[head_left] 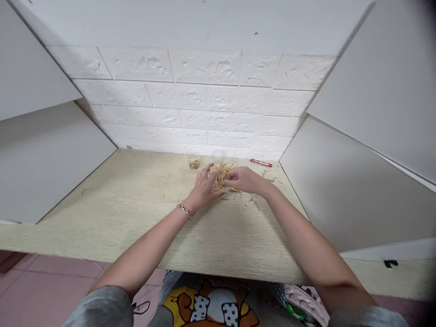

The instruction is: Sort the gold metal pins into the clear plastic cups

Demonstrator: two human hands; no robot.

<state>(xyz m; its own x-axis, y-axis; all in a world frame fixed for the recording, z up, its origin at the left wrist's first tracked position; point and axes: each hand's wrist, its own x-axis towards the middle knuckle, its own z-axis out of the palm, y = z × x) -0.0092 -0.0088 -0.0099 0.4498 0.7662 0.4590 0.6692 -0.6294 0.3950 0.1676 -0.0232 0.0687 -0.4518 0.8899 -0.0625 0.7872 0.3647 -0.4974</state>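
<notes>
Head camera: gold-coloured rods [222, 168] lie heaped near the desk's [136, 195] back edge; the left hand [203, 187] curves open beside them, apparently to corral them, while the right hand [245, 180] pinches its fingertips, on what I cannot tell. Near the back right corner, a red-patterned stick [260, 162] bears no readable writing.

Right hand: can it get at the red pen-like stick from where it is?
Probably yes. The red pen-like stick lies just beyond the right hand, toward the wall, and nothing visible blocks the short way between.
</notes>
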